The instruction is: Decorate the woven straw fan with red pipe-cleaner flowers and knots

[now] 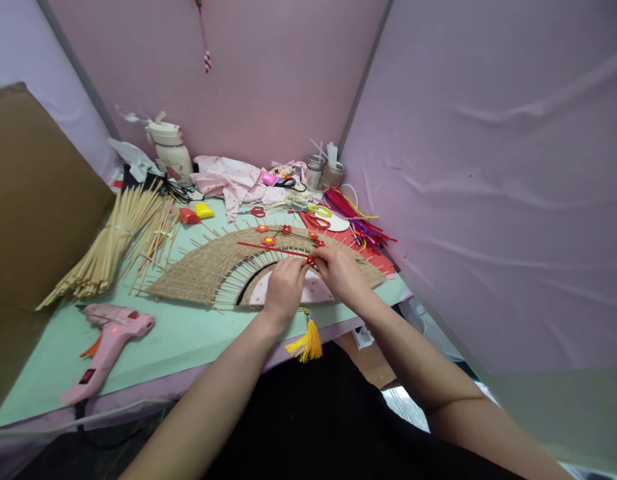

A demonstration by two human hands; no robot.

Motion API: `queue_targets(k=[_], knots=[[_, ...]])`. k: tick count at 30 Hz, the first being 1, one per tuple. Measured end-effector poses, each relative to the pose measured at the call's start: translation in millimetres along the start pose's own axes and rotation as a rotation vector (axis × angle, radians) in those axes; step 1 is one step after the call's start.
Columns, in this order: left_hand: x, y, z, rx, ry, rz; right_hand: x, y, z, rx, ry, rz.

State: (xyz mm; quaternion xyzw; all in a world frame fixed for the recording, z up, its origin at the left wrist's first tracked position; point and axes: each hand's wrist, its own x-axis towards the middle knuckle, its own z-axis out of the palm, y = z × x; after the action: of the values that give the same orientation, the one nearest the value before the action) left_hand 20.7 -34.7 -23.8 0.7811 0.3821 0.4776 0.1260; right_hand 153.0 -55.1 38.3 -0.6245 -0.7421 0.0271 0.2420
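Both hands meet over the middle of a woven fan (193, 273) made of sticks and twine. My left hand (284, 288) and my right hand (338, 270) pinch a red pipe cleaner (268, 249) between them; its long straight end points left and its other end is bent into loops at my fingertips. Several red flowers with yellow centres, such as one flower (268, 241), lie on the fan's upper part. Below my hands is the fan's white, pink-dotted cloth centre (318, 288). A yellow tassel (307, 343) hangs at the fan's lower edge.
A pink glue gun (108, 347) lies at the left front. Bundled wooden sticks (111, 240) rest beside a cardboard box (38, 200). Behind the fan are a bottle (172, 153), pink cloth (233, 179), scissors (318, 220), and colourful pipe cleaners (363, 223).
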Motion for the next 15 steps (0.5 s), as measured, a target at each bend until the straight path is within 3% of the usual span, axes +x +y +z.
queue_targets(k=[15], knots=[[-2.8, 1.2, -1.5, -0.145, 0.143, 0.027, 7.3, -10.3, -19.9, 0.001, -0.158, 0.037]])
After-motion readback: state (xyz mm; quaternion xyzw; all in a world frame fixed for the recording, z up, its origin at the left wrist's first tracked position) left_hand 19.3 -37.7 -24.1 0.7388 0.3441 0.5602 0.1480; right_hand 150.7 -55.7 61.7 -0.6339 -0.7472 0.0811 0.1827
